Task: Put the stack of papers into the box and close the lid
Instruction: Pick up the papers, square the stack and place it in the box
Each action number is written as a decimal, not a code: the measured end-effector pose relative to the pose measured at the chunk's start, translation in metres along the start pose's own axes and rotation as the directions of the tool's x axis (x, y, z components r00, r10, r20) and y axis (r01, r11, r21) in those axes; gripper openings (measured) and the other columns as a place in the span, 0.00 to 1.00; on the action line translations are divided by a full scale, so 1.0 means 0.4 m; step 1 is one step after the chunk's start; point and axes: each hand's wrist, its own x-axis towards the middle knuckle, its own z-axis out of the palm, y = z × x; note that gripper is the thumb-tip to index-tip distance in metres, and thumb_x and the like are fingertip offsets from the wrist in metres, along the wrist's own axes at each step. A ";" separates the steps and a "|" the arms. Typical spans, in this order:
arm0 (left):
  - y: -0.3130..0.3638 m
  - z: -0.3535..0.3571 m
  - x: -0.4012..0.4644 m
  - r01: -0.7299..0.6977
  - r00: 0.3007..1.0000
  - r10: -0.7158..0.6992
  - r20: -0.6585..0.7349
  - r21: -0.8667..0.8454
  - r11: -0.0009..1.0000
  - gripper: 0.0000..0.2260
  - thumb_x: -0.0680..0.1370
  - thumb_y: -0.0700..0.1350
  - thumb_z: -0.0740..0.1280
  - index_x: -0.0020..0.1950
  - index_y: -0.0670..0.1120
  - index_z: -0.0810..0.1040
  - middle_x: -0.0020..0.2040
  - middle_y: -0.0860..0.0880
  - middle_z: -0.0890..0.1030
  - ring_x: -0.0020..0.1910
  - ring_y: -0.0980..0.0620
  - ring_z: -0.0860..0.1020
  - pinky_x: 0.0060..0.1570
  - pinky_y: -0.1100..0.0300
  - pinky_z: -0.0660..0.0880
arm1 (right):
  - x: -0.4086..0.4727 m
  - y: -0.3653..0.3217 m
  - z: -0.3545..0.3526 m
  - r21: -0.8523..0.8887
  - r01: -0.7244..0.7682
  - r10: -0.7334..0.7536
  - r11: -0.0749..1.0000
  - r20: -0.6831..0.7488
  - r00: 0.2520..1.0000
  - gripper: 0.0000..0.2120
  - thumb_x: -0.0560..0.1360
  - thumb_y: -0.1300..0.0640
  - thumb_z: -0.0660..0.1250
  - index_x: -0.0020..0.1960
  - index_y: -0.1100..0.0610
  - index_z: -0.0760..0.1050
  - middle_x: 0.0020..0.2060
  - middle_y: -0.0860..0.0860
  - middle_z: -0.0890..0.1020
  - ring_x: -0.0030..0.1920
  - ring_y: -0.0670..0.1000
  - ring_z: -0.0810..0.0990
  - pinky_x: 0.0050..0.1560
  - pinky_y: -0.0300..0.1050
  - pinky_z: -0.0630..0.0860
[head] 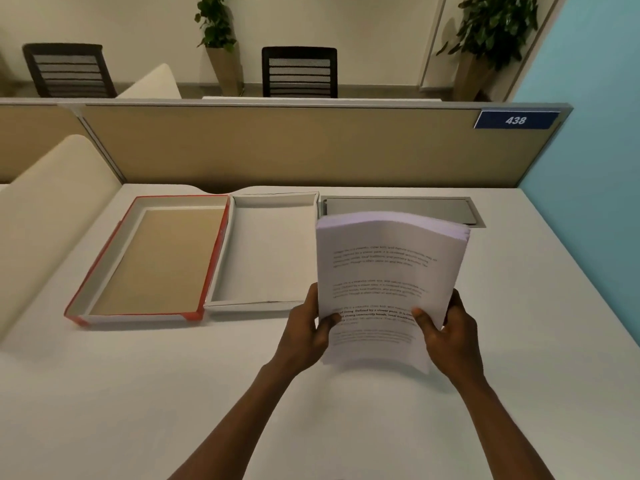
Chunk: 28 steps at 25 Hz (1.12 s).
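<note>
On the white counter (138, 393), the open box (266, 251) and its red-edged lid (149, 261) lie side by side at centre left. Both hands, left hand (304, 330) and right hand (450, 337), have their fingers (420, 318) closed around the stack of papers (384, 282), lifted at centre right.

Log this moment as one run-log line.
stage: papers lifted | left hand + right hand: gripping papers | box: open, empty | lid: inverted, left of box

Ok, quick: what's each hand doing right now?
Left hand: closed on the papers, gripping their left edge.
Right hand: closed on the papers, gripping their right edge.
</note>
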 end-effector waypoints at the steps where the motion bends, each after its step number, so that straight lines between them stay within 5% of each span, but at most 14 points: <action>1: 0.001 -0.033 -0.005 0.027 1.000 -0.027 -0.001 -0.015 1.000 0.23 0.80 0.42 0.68 0.70 0.59 0.66 0.61 0.62 0.80 0.58 0.53 0.83 0.53 0.61 0.82 | 0.011 -0.020 0.021 -0.013 -0.005 0.005 1.000 0.024 1.000 0.17 0.76 0.54 0.73 0.59 0.46 0.69 0.50 0.47 0.80 0.43 0.42 0.80 0.33 0.26 0.76; 8: -0.009 -0.303 0.046 0.289 0.953 -0.293 -0.076 -0.066 0.955 0.20 0.78 0.41 0.71 0.69 0.51 0.72 0.61 0.52 0.82 0.56 0.48 0.84 0.54 0.43 0.83 | 0.123 -0.174 0.253 0.025 -0.167 0.158 0.986 0.219 0.963 0.22 0.74 0.54 0.74 0.65 0.54 0.71 0.53 0.48 0.80 0.50 0.52 0.82 0.51 0.51 0.81; 16: -0.077 -0.516 0.253 0.493 0.866 -0.499 -0.026 -0.115 0.863 0.14 0.81 0.41 0.69 0.65 0.41 0.77 0.62 0.43 0.82 0.53 0.45 0.84 0.59 0.42 0.80 | 0.333 -0.246 0.498 0.169 -0.489 0.409 0.856 0.356 0.840 0.09 0.73 0.58 0.75 0.52 0.58 0.79 0.54 0.58 0.85 0.47 0.58 0.86 0.52 0.58 0.83; 23: -0.174 -0.534 0.381 0.538 0.843 -0.537 -0.039 0.021 0.843 0.12 0.81 0.43 0.68 0.63 0.42 0.75 0.65 0.43 0.80 0.60 0.39 0.81 0.61 0.44 0.78 | 0.441 -0.221 0.636 0.011 -0.542 0.510 0.840 0.321 0.798 0.21 0.75 0.55 0.74 0.63 0.66 0.76 0.58 0.61 0.82 0.54 0.62 0.84 0.58 0.60 0.81; 28: -0.251 -0.503 0.423 0.552 0.833 -0.541 -0.114 0.121 0.825 0.18 0.81 0.44 0.69 0.69 0.41 0.74 0.68 0.42 0.79 0.62 0.38 0.80 0.63 0.43 0.77 | 0.459 -0.193 0.690 -0.059 -0.520 0.515 0.852 0.277 0.811 0.17 0.77 0.54 0.70 0.62 0.62 0.75 0.58 0.59 0.82 0.48 0.56 0.82 0.51 0.50 0.80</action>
